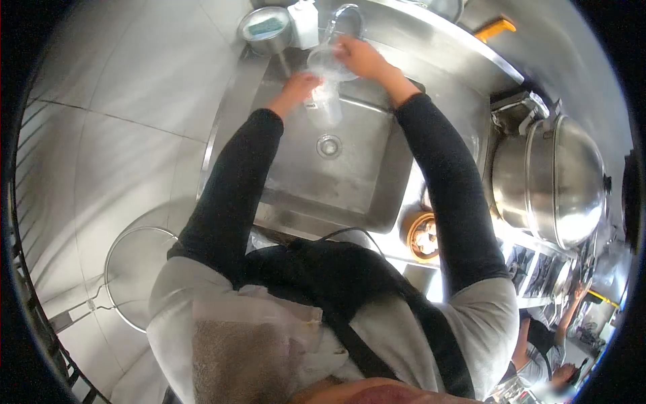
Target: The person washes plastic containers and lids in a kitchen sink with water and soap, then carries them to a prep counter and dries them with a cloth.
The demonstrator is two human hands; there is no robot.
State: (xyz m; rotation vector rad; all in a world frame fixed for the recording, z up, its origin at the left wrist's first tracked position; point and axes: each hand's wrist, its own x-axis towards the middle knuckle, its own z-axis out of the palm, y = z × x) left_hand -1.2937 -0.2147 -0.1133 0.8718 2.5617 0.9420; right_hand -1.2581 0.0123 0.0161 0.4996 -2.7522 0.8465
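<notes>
A clear plastic container [328, 62] is held over the far end of a steel sink [377, 202], just under the tap. The right hand [360, 55] is closed around its far rim; the left hand [299, 86] has its fingers curled against the lower side, where a second clear piece [325, 104] hangs below, though what exactly it grips is hard to make out through the glare and water. The basin beneath is open down to the drain [329, 146], with room on all sides between the two dark sleeves.

Behind the hands, at the sink's back edge, stand a round metal bowl [265, 29] with something blue-green in it and a white bottle [305, 21], both near the container. To the right, on the worktop [471, 114], a big steel pot with a domed lid [558, 178] crowds the sink's edge, and a small bamboo steamer basket [422, 237] sits at the near right corner. A wire strainer [134, 276] lies low on the left. Another person [545, 350] is partly seen at the lower right, cut off by the picture's round border.
</notes>
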